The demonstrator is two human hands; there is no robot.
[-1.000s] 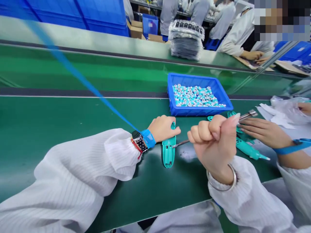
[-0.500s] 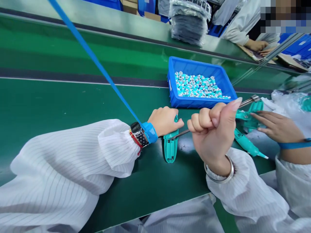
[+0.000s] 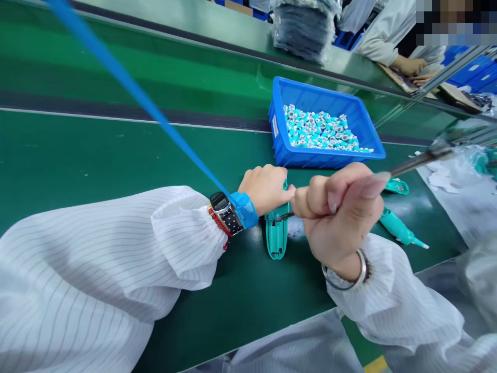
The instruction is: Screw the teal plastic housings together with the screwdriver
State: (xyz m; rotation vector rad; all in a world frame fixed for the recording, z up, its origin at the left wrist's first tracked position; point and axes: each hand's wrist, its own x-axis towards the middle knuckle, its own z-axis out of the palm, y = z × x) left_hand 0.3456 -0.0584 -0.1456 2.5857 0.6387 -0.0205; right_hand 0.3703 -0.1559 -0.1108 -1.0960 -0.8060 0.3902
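On the bench lies a teal plastic casing half [image 3: 276, 239], its hollow side up, with small dark parts inside. My left hand [image 3: 266, 189] is closed on its far end and hides that part. My right hand [image 3: 341, 212] is wrapped round a slim metal tool [image 3: 407, 165]. The tool's thin tip reaches into the casing near my left fingers, while its thicker rear end sticks out to the right, blurred. A blue strap runs from my left wrist.
A blue bin [image 3: 326, 155] of small teal-and-white parts stands behind my hands. To the right lie a teal device with a pointed white tip [image 3: 402, 230] and another teal piece [image 3: 398, 185]. A co-worker's hands [image 3: 413, 67] are across the line.
The neighbouring person's hand at the right has left the view, along with some of the teal pieces by it. My right hand has come slightly closer to the casing.
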